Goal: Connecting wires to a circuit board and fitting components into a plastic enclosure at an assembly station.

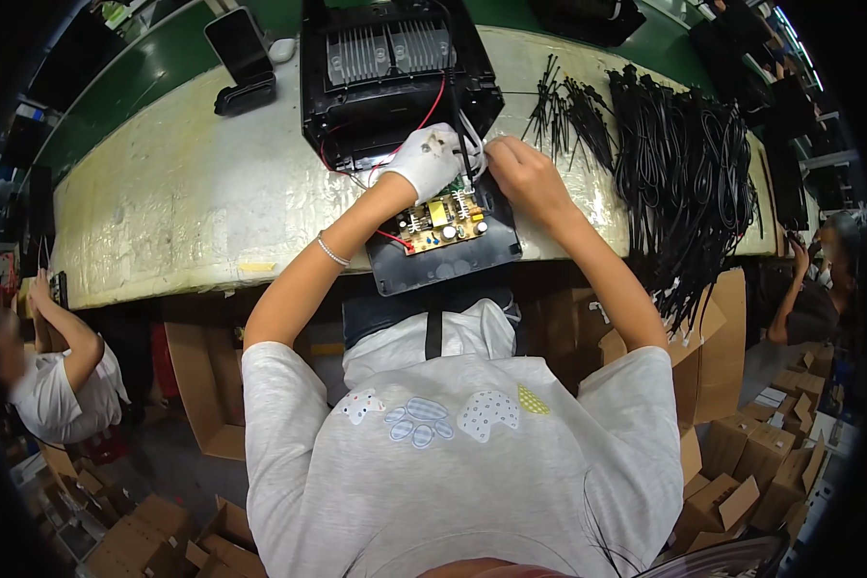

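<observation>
A black housing [395, 116] with a finned metal heat sink [387, 50] stands on the bench in front of me. Against its near side lies a black plate [443, 267] carrying a yellowish circuit board [441, 223] with small parts on it. My left hand [428, 162], in a white glove, is closed around the wires [469, 154] at the housing's near right corner. Close beside it, my bare right hand [530, 180] has thumb and forefinger pinched together at the same bundle; what they hold is too small to make out. Red wires [435, 104] run from housing toward board.
Bundled black cables [679, 164] and black cable ties [588, 111] lie to the right, some cables hanging over the edge. A phone on a stand [239, 53] is at the back left. Cardboard boxes [202, 385] stand below the bench. People work at left and right.
</observation>
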A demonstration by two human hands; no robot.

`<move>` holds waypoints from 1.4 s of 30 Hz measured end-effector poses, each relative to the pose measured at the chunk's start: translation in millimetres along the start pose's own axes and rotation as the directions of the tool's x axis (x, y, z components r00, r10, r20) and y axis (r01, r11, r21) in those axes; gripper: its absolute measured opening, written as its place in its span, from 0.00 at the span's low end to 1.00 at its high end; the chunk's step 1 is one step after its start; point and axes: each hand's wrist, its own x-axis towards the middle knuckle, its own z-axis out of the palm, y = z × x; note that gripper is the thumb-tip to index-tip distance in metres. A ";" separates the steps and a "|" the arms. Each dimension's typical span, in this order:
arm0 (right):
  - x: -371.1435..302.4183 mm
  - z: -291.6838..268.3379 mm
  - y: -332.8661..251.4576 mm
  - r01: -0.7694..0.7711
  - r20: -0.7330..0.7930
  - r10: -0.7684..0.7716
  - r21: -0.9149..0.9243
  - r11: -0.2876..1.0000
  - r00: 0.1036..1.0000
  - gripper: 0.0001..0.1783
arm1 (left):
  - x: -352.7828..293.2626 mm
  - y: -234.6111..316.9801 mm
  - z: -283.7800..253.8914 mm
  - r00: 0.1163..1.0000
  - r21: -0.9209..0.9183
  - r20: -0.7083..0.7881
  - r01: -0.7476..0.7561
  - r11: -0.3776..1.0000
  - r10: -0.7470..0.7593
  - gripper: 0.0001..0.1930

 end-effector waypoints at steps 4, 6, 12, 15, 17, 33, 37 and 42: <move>2.4 -14.7 0.1 0.008 -0.013 -0.009 -0.104 0.995 1.000 0.08 | -7.7 11.3 -19.8 0.994 -0.112 -0.076 0.067 0.991 -0.076 0.11; 9.5 -26.3 -5.7 0.022 0.003 -0.022 -0.121 0.992 1.000 0.09 | -16.9 20.6 -33.5 0.991 -0.091 -0.091 0.093 0.992 -0.101 0.11; 36.4 -34.2 -31.1 0.308 0.015 -0.309 -0.136 0.942 0.951 0.07 | -29.7 19.7 -33.4 0.968 -0.072 -0.241 0.054 0.996 -0.070 0.10; 37.1 -25.8 -27.8 0.362 0.116 -0.349 -0.124 0.924 0.930 0.07 | -34.6 11.9 -43.5 0.986 0.111 -0.114 -0.112 0.988 0.124 0.12; 34.4 -23.1 -26.0 0.347 0.110 -0.336 -0.114 0.931 0.936 0.07 | -46.4 16.2 -59.1 0.998 -0.136 -0.062 -0.010 0.991 0.001 0.10; -3.7 4.3 -38.9 -0.205 -0.193 0.271 0.306 0.930 0.943 0.10 | -31.2 23.4 -21.9 0.846 -0.068 -0.382 -0.426 0.902 0.371 0.09; -6.8 0.5 -32.3 -0.222 -0.184 0.287 0.310 0.924 0.940 0.09 | -42.4 31.3 -25.9 0.807 0.219 -0.370 -0.405 0.888 0.459 0.16; -5.2 -4.3 -32.0 -0.219 -0.188 0.289 0.324 0.920 0.939 0.08 | -47.8 33.4 -30.3 0.851 0.334 -0.292 -0.336 0.881 0.436 0.17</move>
